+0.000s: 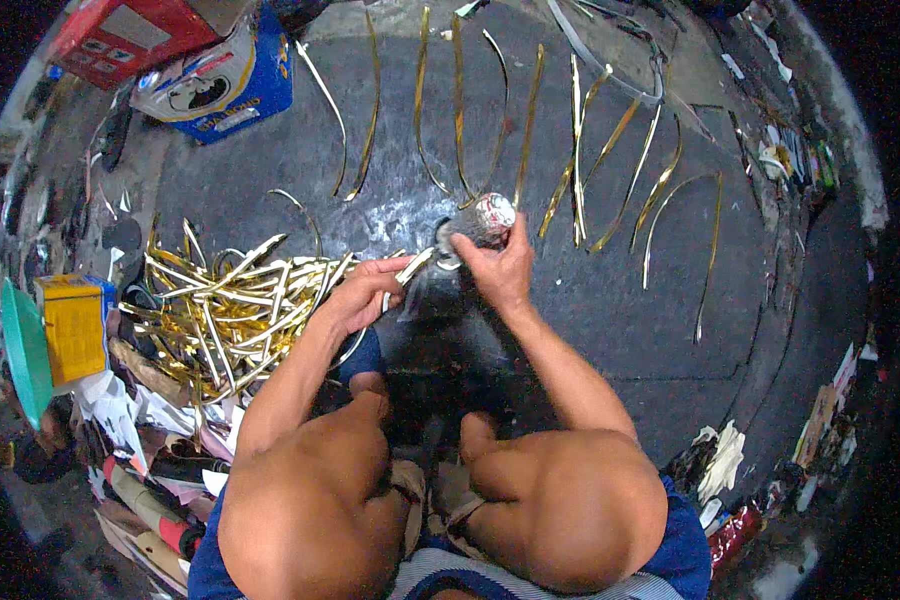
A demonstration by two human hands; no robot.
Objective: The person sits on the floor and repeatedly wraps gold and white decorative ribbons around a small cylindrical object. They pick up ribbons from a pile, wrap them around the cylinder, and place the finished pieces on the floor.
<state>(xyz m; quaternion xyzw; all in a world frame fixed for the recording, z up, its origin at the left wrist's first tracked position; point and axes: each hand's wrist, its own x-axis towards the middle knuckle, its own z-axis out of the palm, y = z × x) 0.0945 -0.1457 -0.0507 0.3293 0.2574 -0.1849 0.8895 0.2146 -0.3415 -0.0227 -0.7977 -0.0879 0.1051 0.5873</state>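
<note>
My right hand (pixel 498 262) grips a small silvery can (pixel 482 222) with red marks on its whitish end. The can is tilted above the dark floor, its other end toward my left hand. In the fingers of my left hand (pixel 366 292) is a narrow pale strip (pixel 416 266), its tip pointing at the can. Whether strip and can touch, I cannot tell. Beside my left forearm lies a tangled heap of shiny gold and white strips (pixel 245 310). Beyond my hands, several single strips (pixel 460 110) are laid out apart in a row.
At the far left stand a blue and white box (pixel 220 85) and a red box (pixel 135 35). A yellow tin (pixel 73 330) and a green lid-like disc (pixel 25 350) are at the left. Scraps of paper (pixel 115 425) lie below the heap. A pale crumpled scrap (pixel 722 460) is at the right.
</note>
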